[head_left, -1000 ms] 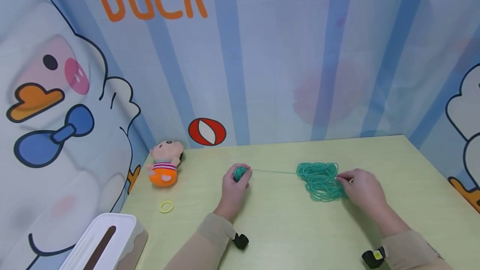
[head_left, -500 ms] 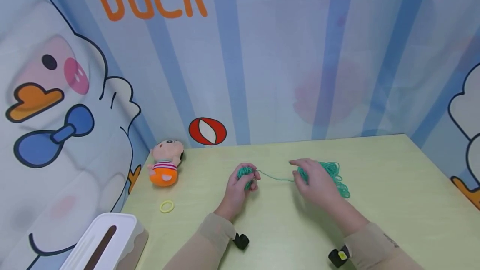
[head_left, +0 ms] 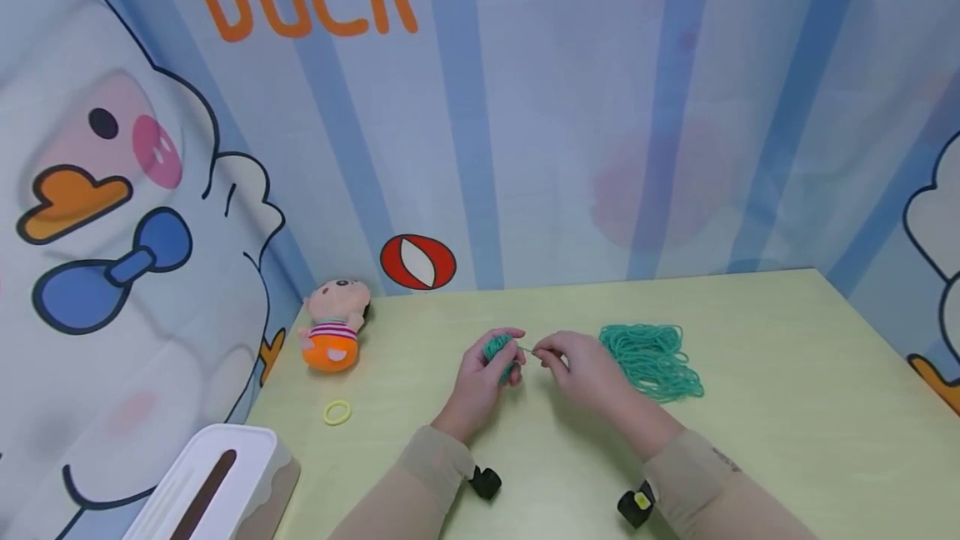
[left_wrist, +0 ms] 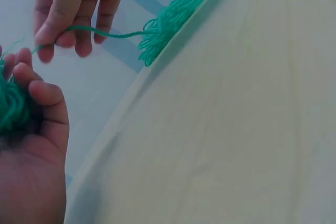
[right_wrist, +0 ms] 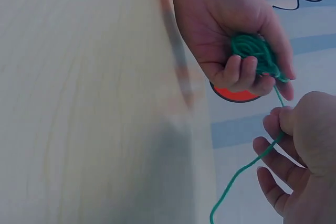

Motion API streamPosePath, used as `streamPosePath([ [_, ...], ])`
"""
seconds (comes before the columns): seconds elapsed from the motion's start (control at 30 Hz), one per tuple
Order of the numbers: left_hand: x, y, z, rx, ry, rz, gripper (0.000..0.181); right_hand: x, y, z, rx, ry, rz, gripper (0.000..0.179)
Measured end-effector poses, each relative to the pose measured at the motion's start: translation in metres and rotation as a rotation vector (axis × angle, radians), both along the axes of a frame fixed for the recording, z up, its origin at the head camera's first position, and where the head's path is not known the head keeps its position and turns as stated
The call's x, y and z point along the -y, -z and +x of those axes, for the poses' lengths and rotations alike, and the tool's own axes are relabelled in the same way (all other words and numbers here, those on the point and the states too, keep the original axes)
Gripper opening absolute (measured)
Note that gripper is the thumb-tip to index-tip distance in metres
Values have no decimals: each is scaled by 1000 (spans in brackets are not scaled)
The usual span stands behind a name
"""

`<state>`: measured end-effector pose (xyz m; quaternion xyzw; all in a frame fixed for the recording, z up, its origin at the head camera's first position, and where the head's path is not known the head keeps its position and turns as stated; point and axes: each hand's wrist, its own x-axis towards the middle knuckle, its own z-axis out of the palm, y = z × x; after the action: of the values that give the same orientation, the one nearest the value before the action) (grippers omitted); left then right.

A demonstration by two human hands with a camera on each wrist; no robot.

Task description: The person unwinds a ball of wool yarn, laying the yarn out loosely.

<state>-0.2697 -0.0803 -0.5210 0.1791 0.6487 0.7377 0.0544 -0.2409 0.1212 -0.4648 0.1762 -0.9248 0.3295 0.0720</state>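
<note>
My left hand [head_left: 480,382] grips a small wound bundle of green yarn [right_wrist: 254,53], its fingers curled round it. Just to its right, my right hand [head_left: 588,369] pinches the green strand [right_wrist: 237,174] between thumb and forefinger, close to the bundle. In the right wrist view the other fingers of that hand are loosely bent, and the strand runs across them. From the pinch the strand leads back to a loose, looped pile of green yarn [head_left: 651,361] on the table, right of the right hand. The left wrist view cuts off part of the bundle.
A plush doll [head_left: 334,325] in orange shorts sits at the table's back left. A yellow ring [head_left: 337,412] lies in front of it. At the front left stands a white slotted box [head_left: 243,440]. A printed curtain [head_left: 555,107] hangs behind the table [head_left: 787,407].
My right hand has moved left from the yarn pile, past its left side, to beside the left hand, and now pinches the strand there. The left hand has shifted slightly right with the bundle.
</note>
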Motion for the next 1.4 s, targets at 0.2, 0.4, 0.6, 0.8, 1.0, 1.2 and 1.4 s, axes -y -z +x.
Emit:
streamPosePath([
  [0.2,1,3,-4,12,-85,-22,35,-22,-8,5,-106,75,-46,17],
  [0.4,1,3,-4,50,-130,-33,30,-53,-15,13,-138,109,-68,17],
  [0.6,2,1,-1,50,-149,-39,35,-86,-16,23,-142,141,-76,16],
  [0.8,1,-1,0,13,-149,36,27,-115,-11,29,-106,190,-48,20],
  [1.0,2,-1,0,24,-90,62,16,-138,-5,30,-113,237,-3,21],
  [1.2,3,-1,2,19,-44,43,22,-159,3,27,-59,299,61,24],
  [1.4,2,-2,1,17,-116,26,23,-173,12,24,42,353,128,28],
])
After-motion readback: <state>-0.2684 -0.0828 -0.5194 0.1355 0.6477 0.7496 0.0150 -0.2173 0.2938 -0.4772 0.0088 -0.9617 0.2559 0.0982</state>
